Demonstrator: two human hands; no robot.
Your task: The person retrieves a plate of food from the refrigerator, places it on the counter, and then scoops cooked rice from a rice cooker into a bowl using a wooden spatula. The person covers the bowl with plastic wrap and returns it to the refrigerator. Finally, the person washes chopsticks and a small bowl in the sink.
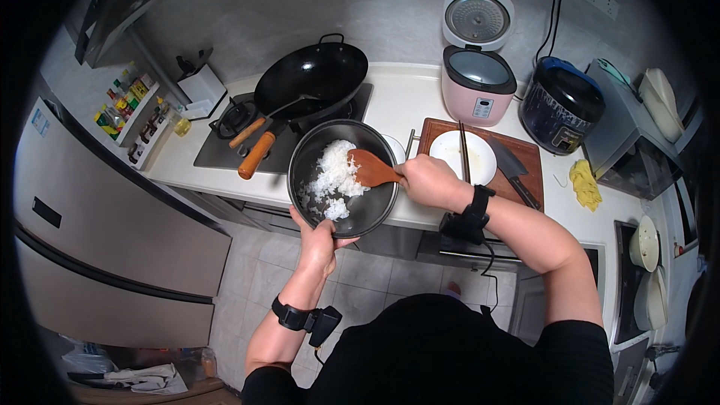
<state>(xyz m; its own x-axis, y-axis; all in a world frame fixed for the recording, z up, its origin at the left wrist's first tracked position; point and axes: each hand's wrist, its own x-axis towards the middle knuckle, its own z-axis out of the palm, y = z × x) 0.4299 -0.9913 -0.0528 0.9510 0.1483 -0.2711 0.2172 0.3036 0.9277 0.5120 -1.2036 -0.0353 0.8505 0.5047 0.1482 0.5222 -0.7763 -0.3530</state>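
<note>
My left hand (319, 243) grips the near rim of a dark inner pot (386, 202), which is tilted so its inside shows. White cooked rice (336, 171) lies in a clump in the pot, with a smaller lump below it. My right hand (430, 181) is closed round the handle of a wooden rice paddle (371, 169), whose blade touches the rice. Behind the pot, a black wok (312, 73) stands on the gas hob (216, 149), with a wooden-handled utensil (247, 133) resting in it. The pink rice cooker (478, 87) has its lid raised.
Right of the pot, a cutting board (433, 128) bears a white plate (484, 164), chopsticks (464, 152) and a cleaver (509, 160). Farther right are a dark blue cooker (562, 104), a yellow cloth (585, 185) and a microwave oven (630, 129). Bottles (121, 101) line the left shelf.
</note>
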